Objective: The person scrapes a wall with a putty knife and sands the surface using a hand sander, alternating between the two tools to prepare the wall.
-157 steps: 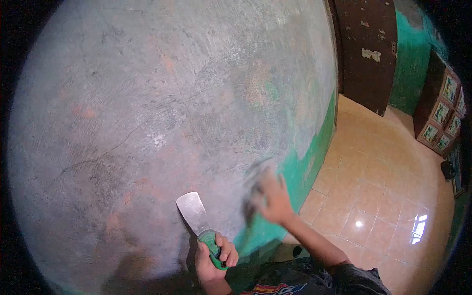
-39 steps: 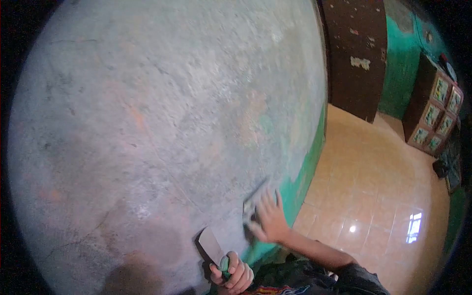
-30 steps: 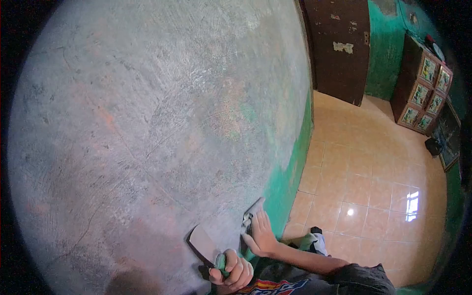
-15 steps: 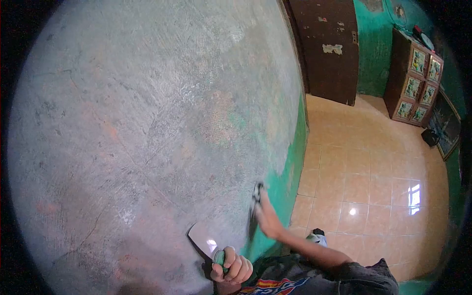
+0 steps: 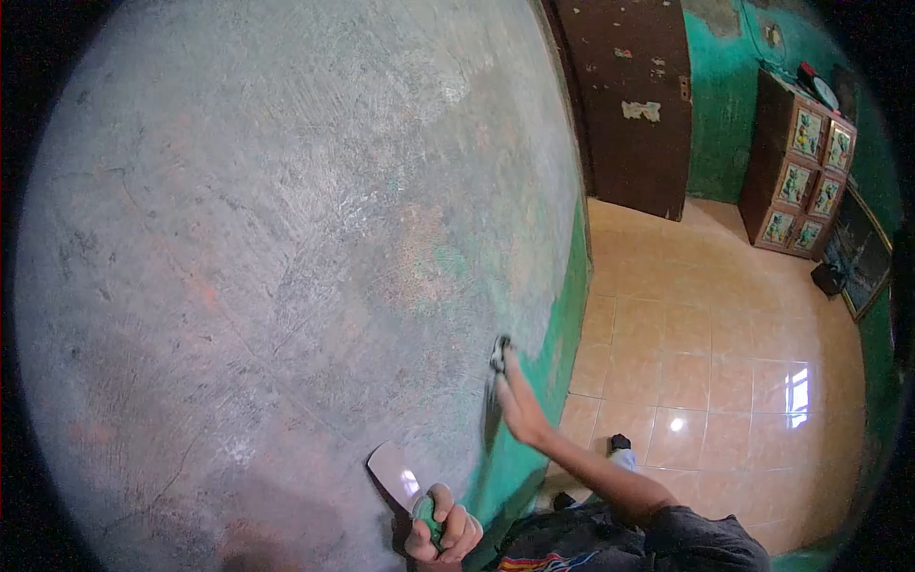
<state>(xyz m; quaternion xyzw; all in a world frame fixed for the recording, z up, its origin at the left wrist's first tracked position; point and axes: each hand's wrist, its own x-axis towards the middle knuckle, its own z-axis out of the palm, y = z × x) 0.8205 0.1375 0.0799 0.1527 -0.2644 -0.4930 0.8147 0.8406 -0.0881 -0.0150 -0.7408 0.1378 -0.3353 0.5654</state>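
Observation:
My left hand (image 5: pixel 450 529) is closed around the green handle of a putty knife (image 5: pixel 395 474). The knife's broad, shiny blade points up and to the left, close in front of the wall (image 5: pixel 276 286). Further up, my right hand (image 5: pixel 515 405) is closed on a small dark tool (image 5: pixel 499 353) at the wall, where grey surface meets green paint. Blur and my fingers hide what kind of tool it is. The wall is mostly patchy grey plaster, with pinkish and greenish spots.
A tan tiled floor (image 5: pixel 667 372) spreads out on the right. At the back are a brown door (image 5: pixel 634 143) with peeled patches and a wooden cabinet (image 5: pixel 782 191) with picture panels. A framed picture (image 5: pixel 863 253) and a black bag (image 5: pixel 827 278) are near the cabinet.
My right hand has moved slightly up along the wall with the dark tool. My left hand still holds the putty knife, a little lower in view. The camera view has shifted slightly.

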